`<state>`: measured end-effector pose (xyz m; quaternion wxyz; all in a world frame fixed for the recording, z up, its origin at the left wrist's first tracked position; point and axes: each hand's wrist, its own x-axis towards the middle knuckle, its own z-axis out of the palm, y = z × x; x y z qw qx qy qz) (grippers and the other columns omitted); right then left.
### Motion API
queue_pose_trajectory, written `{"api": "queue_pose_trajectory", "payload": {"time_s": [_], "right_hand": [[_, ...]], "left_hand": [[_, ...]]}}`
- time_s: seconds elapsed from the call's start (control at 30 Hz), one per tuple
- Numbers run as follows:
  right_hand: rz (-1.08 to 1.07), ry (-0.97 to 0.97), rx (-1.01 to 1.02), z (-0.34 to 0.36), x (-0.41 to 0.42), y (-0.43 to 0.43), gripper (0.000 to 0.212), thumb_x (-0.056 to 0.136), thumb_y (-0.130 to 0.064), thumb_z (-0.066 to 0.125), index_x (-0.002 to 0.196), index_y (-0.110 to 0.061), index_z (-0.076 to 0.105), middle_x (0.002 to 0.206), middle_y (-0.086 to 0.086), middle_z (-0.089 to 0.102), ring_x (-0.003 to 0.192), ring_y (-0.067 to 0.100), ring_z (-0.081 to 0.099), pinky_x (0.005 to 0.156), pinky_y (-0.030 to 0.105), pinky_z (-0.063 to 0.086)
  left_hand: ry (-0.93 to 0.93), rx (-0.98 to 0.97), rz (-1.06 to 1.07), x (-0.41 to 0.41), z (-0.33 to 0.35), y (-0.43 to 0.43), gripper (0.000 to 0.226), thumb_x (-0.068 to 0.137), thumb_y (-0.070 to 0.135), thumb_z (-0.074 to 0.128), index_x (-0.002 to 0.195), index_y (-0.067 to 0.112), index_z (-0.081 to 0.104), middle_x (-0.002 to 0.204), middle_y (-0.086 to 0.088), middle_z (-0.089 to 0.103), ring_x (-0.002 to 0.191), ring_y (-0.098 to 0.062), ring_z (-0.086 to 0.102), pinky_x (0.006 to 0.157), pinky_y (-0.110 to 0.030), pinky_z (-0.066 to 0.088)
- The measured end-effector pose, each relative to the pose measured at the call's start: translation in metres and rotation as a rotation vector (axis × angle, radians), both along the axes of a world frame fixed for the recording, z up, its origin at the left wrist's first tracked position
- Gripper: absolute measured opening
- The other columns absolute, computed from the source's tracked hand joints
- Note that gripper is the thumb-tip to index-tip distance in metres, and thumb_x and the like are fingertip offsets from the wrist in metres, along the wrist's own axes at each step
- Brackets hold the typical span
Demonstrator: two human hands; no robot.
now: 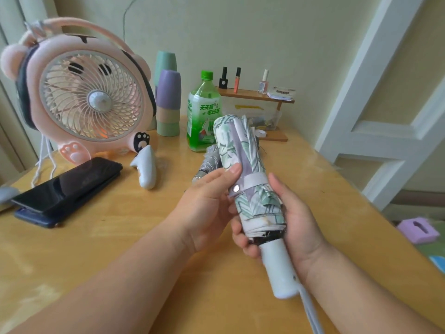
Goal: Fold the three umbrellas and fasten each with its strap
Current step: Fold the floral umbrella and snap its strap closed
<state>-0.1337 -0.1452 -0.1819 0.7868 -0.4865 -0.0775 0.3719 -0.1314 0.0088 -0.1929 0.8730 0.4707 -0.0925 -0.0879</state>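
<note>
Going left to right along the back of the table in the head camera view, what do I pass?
pink bear-eared fan → stacked cups → green drink bottle → small wooden shelf

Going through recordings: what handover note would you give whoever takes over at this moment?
Left hand: holds the leaf-print umbrella at its strap, thumb above the snap.
Right hand: holds its lower end, by the white handle.
Done: this umbrella is folded, strap wrapped round; snap looks closed.
Grey umbrella lies behind it on the table, mostly hidden; third not in view.
To do: confirm snap, check the others.
</note>
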Motion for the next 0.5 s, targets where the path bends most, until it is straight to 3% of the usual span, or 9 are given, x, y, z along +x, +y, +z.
{"api": "queue_pose_trajectory", "payload": {"time_s": [0.13,0.33,0.43,0.5], "right_hand": [[-0.051,0.040,-0.098,0.0043,0.0004,0.0017,0.073,0.082,-0.078,0.053,0.093,-0.009,0.075,0.084,0.021,0.064,0.069,0.032,0.063,0.064,0.039,0.057],[-0.045,0.002,-0.125,0.0057,-0.0042,0.0044,0.051,0.084,-0.054,0.060,0.088,-0.005,0.075,0.077,0.018,0.062,0.059,0.029,0.060,0.056,0.036,0.059],[-0.066,-0.024,-0.120,0.0066,-0.0050,0.0073,0.045,0.082,-0.046,0.063,0.089,-0.003,0.074,0.077,0.019,0.063,0.058,0.028,0.061,0.054,0.036,0.059],[-0.060,-0.027,-0.120,0.0061,-0.0061,0.0087,0.043,0.083,-0.044,0.063,0.091,-0.002,0.073,0.077,0.018,0.064,0.059,0.028,0.062,0.055,0.036,0.059]], "left_hand": [[-0.027,0.153,0.105,0.0004,-0.0023,-0.0004,0.051,0.082,0.031,0.076,0.113,-0.003,0.054,0.076,-0.020,0.059,0.039,-0.023,0.043,0.036,-0.024,0.035],[-0.011,0.158,0.099,-0.0025,-0.0020,-0.0039,0.033,0.088,0.031,0.073,0.101,0.003,0.061,0.068,-0.014,0.058,0.049,-0.023,0.043,0.045,-0.028,0.035],[0.023,0.054,0.146,-0.0005,0.0011,-0.0053,0.033,0.088,0.026,0.072,0.111,0.004,0.063,0.088,-0.022,0.058,0.067,-0.031,0.052,0.055,-0.030,0.041],[0.093,-0.021,0.129,0.0000,0.0038,-0.0050,0.036,0.090,0.026,0.069,0.117,0.003,0.062,0.095,-0.023,0.058,0.065,-0.029,0.060,0.051,-0.029,0.051]]}}
